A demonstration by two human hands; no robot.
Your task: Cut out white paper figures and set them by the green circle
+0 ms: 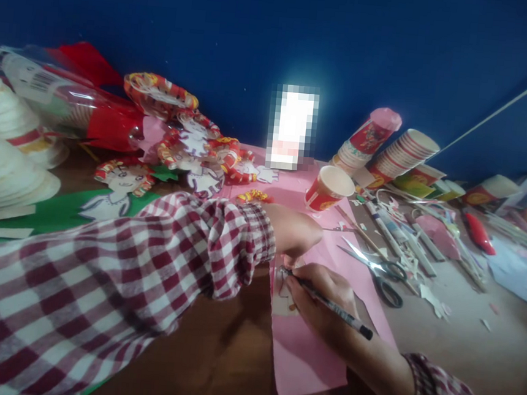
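My right hand (322,295) is closed round a black pen (336,313), its tip down on a small piece of white paper (281,297) that bears dark drawn lines. That paper lies on a sheet of pink paper (309,361). Bent at the wrist, my left hand (298,230) reaches over the top of the drawing, and its fingers are mostly hidden behind the hand itself and my right hand. Scissors (377,269) with black handles lie spread just right of my right hand. Beyond my left hand stands a red and white paper cup (329,189).
Paper dolls with curled red-yellow hair (119,188) lie to the left on green paper (66,205), near stacked white cups (8,166). Stacked paper cups (405,157), markers (392,230), a red object (479,233) and paper scraps (434,301) cover the right side. A blue wall (204,26) closes off the back.
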